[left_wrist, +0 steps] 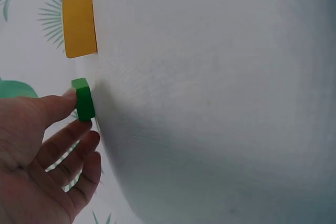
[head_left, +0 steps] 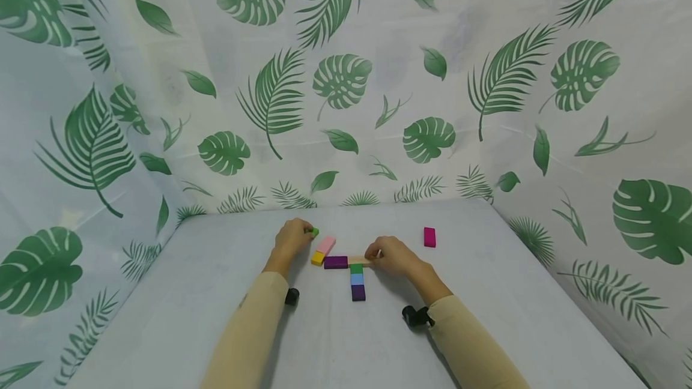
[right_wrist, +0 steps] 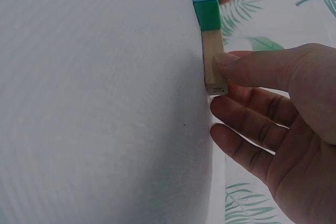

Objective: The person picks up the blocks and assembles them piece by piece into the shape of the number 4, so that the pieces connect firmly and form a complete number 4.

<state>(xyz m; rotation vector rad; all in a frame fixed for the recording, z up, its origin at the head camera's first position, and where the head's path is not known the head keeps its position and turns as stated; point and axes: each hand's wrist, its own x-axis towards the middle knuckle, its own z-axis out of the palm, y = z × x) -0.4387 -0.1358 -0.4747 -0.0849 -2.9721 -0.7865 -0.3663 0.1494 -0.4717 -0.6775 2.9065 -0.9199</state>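
Observation:
My left hand [head_left: 292, 238] pinches a small green block [left_wrist: 84, 99] between thumb and fingers, beyond the pink block [head_left: 326, 245]. In the left wrist view its other fingers are loosely bent. My right hand [head_left: 393, 255] holds the right end of a plain wooden block [right_wrist: 211, 59], the thumb lying on its side. That wooden block lies in line with a purple block [head_left: 336, 262]. From it a column runs toward me: a green block [head_left: 356, 269], a light blue block [head_left: 357, 279] and a dark purple block [head_left: 358, 293]. A yellow block [head_left: 318, 259] touches the pink one.
A magenta block [head_left: 429, 237] lies apart at the right on the white table [head_left: 486, 317]. Leaf-printed white cloth [head_left: 378, 95] stands behind and along both sides. A black wrist camera [head_left: 415, 316] sits under the right forearm, another [head_left: 292, 296] by the left.

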